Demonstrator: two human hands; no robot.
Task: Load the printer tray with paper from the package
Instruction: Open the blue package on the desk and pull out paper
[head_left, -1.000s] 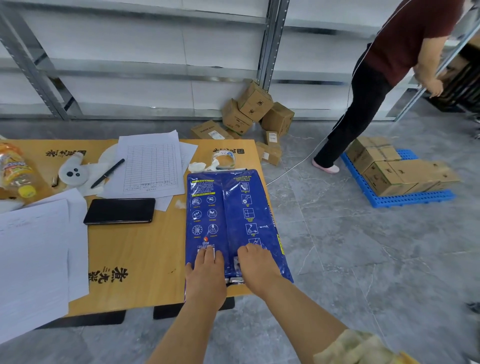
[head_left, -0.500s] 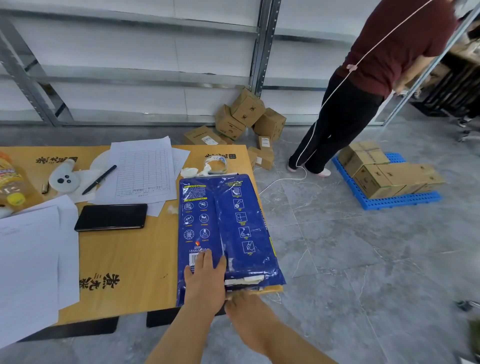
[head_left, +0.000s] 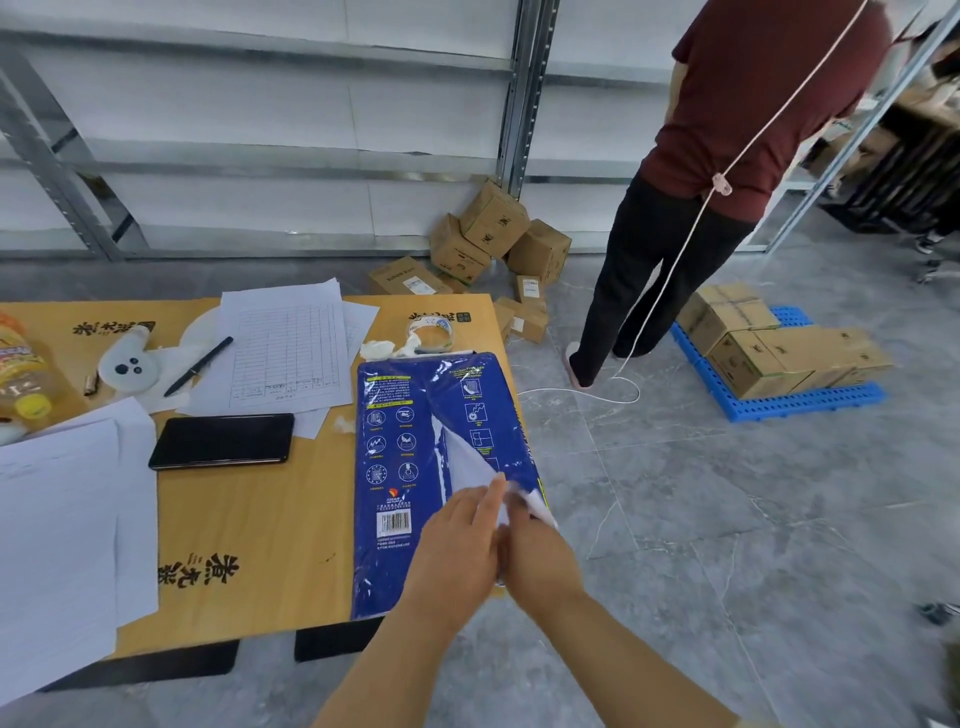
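A blue plastic-wrapped paper package (head_left: 410, 467) lies lengthwise along the right edge of the wooden table (head_left: 260, 545). At its near end a wrapper flap (head_left: 467, 457) is peeled up along the middle seam, white underside showing. My right hand (head_left: 540, 556) pinches the near corner of that flap. My left hand (head_left: 457, 540) rests beside it on the package, fingers straight and together, holding the package down. No printer or tray is in view.
On the table lie a black phone (head_left: 223, 441), printed sheets (head_left: 288, 348), a pen (head_left: 200, 366), a tape roll (head_left: 431, 332), a bottle (head_left: 21, 374) and white paper (head_left: 57, 530). A person (head_left: 717, 171) stands right, trailing a cord (head_left: 623, 384). Cardboard boxes (head_left: 493, 239) and a blue pallet (head_left: 800, 400) sit on the floor.
My hands went from pressing on the package's near end to pulling the wrapper open; the flap now stands lifted along the seam. The person has stepped closer, to the left.
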